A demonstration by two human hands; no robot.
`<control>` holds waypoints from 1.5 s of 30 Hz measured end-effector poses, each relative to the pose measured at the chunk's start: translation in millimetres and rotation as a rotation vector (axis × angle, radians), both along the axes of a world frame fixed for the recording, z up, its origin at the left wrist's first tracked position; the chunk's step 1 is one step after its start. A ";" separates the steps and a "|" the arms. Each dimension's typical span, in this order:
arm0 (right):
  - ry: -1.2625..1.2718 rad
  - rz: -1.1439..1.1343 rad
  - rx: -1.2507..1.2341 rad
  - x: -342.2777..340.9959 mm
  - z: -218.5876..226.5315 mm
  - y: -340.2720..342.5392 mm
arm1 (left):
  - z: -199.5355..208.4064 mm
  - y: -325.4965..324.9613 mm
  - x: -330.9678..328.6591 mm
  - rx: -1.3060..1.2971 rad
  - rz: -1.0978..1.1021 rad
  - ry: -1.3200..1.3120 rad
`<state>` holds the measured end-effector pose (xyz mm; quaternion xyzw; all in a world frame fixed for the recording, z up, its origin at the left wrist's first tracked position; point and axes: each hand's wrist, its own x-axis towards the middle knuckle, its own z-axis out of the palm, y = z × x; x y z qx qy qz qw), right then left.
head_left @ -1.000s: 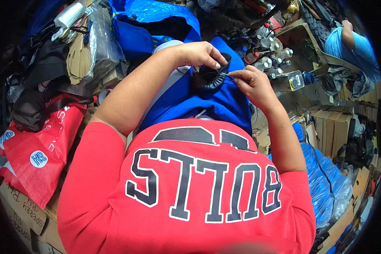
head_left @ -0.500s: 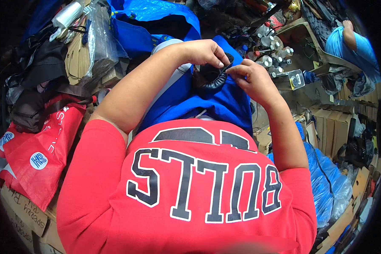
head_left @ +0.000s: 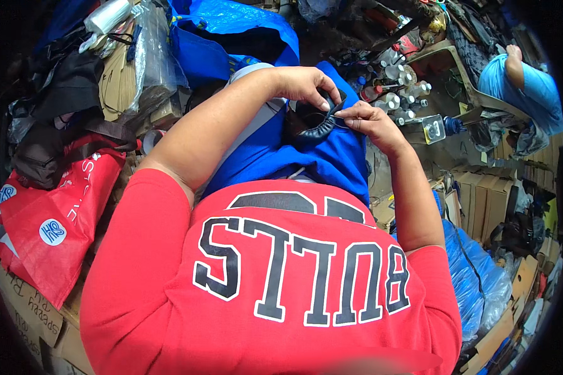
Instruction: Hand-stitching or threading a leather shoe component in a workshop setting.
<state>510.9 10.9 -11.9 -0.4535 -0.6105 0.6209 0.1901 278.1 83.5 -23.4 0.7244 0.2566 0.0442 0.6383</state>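
A black, leather-like piece point(head_left: 317, 132) with a gathered, ridged rim and a dark hollow rests over my lap, on the blue shorts point(head_left: 250, 156). My left hand point(head_left: 305, 86) is closed on its far edge, thumb and fingers pinching the black material. Close by on the right, my right hand point(head_left: 372, 125) has its thumb and forefinger pressed together at the piece's right edge. Something thin and pale shows at those fingertips, too small to name. The inside of the black piece is mostly in shadow, and its kind is unclear.
A large blue bag point(head_left: 231, 37) gapes open ahead. Several bottles point(head_left: 397, 94) stand at the far right, near a person in a light blue shirt point(head_left: 522, 94). On the left lie a red bag point(head_left: 56, 219) and cardboard point(head_left: 28, 306); blue plastic point(head_left: 475, 269) lies at right.
My right hand has shifted slightly down and stays pinched at the piece's edge. The left hand's grip has moved a little right and down. The whole view has shifted slightly.
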 end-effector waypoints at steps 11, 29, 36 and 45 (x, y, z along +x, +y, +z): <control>-0.031 -0.151 0.069 -19.9 1.4 -12.0 | -1.9 -5.8 0.7 0.034 0.063 -0.050; -0.499 -0.137 0.693 -45.4 18.3 -58.5 | 5.8 -100.2 -40.6 1.075 0.637 0.255; -0.190 -0.081 0.250 -17.3 10.0 -24.7 | 3.0 -82.4 -28.6 0.640 0.664 -0.101; -0.278 0.008 0.259 -20.0 22.9 -11.0 | -8.2 -80.1 -28.5 0.628 0.657 -0.080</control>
